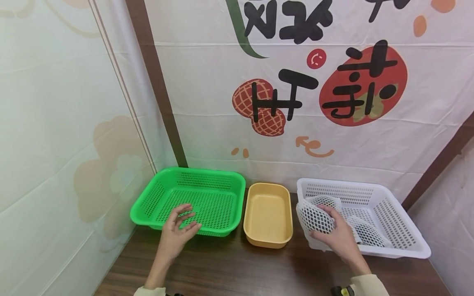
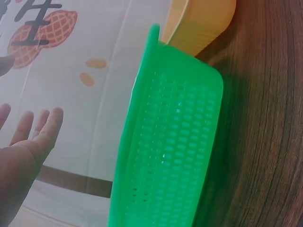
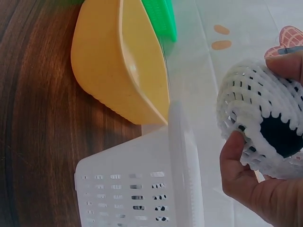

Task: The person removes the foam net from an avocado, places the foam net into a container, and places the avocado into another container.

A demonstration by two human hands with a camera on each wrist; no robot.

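My right hand (image 1: pixel 341 237) grips a rounded dark object in a white foam net sleeve (image 1: pixel 314 217), above the left side of the white basket (image 1: pixel 403 213). Through the sleeve's open end in the right wrist view, a smooth dark surface (image 3: pixel 280 136) shows; its kind cannot be told. More net-sleeved dark objects (image 1: pixel 370 234) lie inside the white basket. Over the near rim of the green basket (image 1: pixel 237 205), my left hand (image 1: pixel 175 230) is raised with loosely bent, spread fingers and holds nothing. That basket's perforated side fills the middle of the left wrist view.
Between the two baskets stands a yellow plastic tub (image 1: pixel 268 213). All three containers rest on a dark wood-grain table (image 1: pixel 237 267). A printed white cloth (image 1: pixel 207 82) hangs behind them, and pale cloth panels close off the left and right sides.
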